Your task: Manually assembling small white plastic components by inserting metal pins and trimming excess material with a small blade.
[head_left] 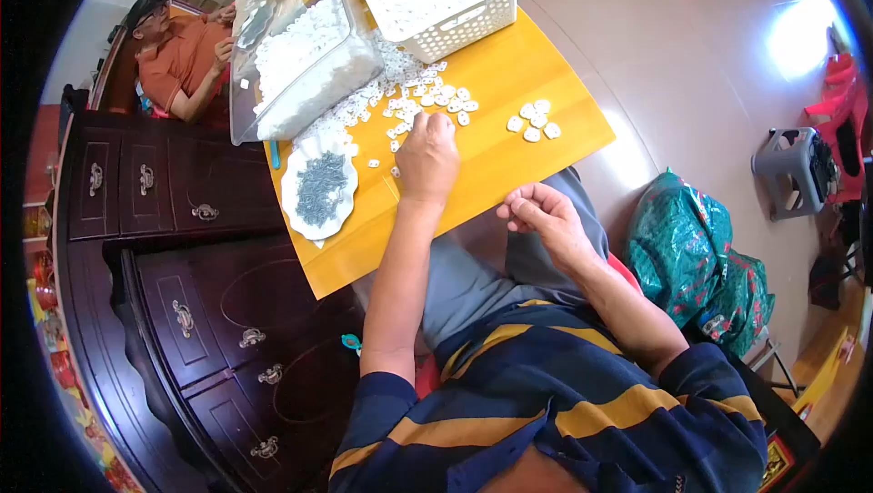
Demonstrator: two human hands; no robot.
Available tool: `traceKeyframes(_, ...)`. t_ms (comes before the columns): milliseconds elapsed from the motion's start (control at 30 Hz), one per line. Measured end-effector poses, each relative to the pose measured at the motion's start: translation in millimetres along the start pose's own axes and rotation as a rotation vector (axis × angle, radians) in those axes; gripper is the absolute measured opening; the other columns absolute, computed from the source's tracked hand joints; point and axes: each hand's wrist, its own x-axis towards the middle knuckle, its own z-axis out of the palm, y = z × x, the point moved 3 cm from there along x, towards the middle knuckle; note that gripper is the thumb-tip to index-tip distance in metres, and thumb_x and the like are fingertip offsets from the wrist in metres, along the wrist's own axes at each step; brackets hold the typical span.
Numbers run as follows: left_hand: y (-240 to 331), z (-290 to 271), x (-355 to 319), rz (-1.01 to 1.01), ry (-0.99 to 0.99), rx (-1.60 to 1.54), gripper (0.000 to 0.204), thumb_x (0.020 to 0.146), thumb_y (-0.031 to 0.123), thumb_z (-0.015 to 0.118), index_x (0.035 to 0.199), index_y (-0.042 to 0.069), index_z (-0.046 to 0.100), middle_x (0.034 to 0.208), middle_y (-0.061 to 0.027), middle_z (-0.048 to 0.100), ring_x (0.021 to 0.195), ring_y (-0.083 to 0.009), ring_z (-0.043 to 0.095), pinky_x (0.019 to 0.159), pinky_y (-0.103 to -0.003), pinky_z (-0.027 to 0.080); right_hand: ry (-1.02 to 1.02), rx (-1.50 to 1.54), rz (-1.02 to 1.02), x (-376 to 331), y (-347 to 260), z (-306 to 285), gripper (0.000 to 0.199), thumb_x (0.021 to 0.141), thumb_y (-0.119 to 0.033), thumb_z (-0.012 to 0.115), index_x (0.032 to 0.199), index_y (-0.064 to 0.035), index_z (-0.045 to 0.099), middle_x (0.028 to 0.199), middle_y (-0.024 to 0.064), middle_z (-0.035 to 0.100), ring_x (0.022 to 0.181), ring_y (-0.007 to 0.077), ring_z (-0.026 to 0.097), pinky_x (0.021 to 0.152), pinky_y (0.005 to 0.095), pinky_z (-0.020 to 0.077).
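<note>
while left hand (pixel 429 158) arches over white pieces (pixel 441 100), can't tell grip — right hand (pixel 552 220) curls beside table (pixel 509 155), grip together

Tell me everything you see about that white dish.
The white dish is shallow, with a wavy rim, and looks like plastic. It sits upright near the left edge of the yellow table, holding a heap of dark grey pieces, too small to identify. Small white pieces lie by its far rim; the left hand is to its right, not touching.
</note>
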Motion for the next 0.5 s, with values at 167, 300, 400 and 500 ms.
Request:
traceKeyframes(167, -0.4, -18.8, -25.4, -0.022, 0.047, -0.260, 0.005, 0.093, 0.009, 0.062, 0.092, 0.005, 0.059, 0.089, -0.0153, 0.063, 0.073, -0.0361, 0.064, 0.066, -0.046, 0.052, -0.023, -0.048, -0.082, 1.0, 0.8, -0.8, 0.014, 0.104, -0.017, 0.059, 0.109, -0.0040, 0.065, 0.099, 0.0050, 0.072, 0.087, 0.0097, 0.065, 0.082, 0.0234, 0.0527)
traceKeyframes(300, -13.1, -43.0, -58.1, -0.200, 0.041, -0.518, 0.005, 0.090, 0.002, 0.063, 0.090, 0.003, 0.058, 0.074, -0.0129, 0.060, 0.062, -0.0300, 0.061, 0.059, -0.041, 0.050, -0.040, -0.240, -0.248, 7.2, -1.5, 1.2, 0.016, 0.105, -0.015, 0.058, 0.109, -0.0012, 0.064, 0.099, 0.0051, 0.072, 0.089, 0.0114, 0.066, 0.082, 0.0250, 0.0529)
traceKeyframes(400, -31.5, -51.6, -77.1, -0.288, 0.064, -0.609, 0.007, 0.089, 0.001, 0.063, 0.088, 0.003, 0.056, 0.066, -0.0088, 0.057, 0.053, -0.0221, 0.058, 0.054, -0.036, 0.048, 0.028, -0.613, -0.316, 14.8, -11.8, 20.6, 0.014, 0.101, -0.014, 0.062, 0.106, -0.0015, 0.066, 0.097, 0.0079, 0.073, 0.085, 0.0145, 0.069, 0.076, 0.0263, 0.0534)
traceKeyframes(500, -44.9, -53.0, -88.2, -0.367, 0.082, -0.618, 0.007, 0.089, 0.000, 0.062, 0.088, 0.003, 0.056, 0.067, -0.0074, 0.058, 0.054, -0.0183, 0.056, 0.054, -0.033, 0.047, 0.057, -1.081, -0.582, 27.3, -46.6, 66.8, 0.013, 0.095, -0.013, 0.067, 0.104, -0.0030, 0.067, 0.094, 0.0114, 0.072, 0.079, 0.0211, 0.070, 0.070, 0.0304, 0.0542)
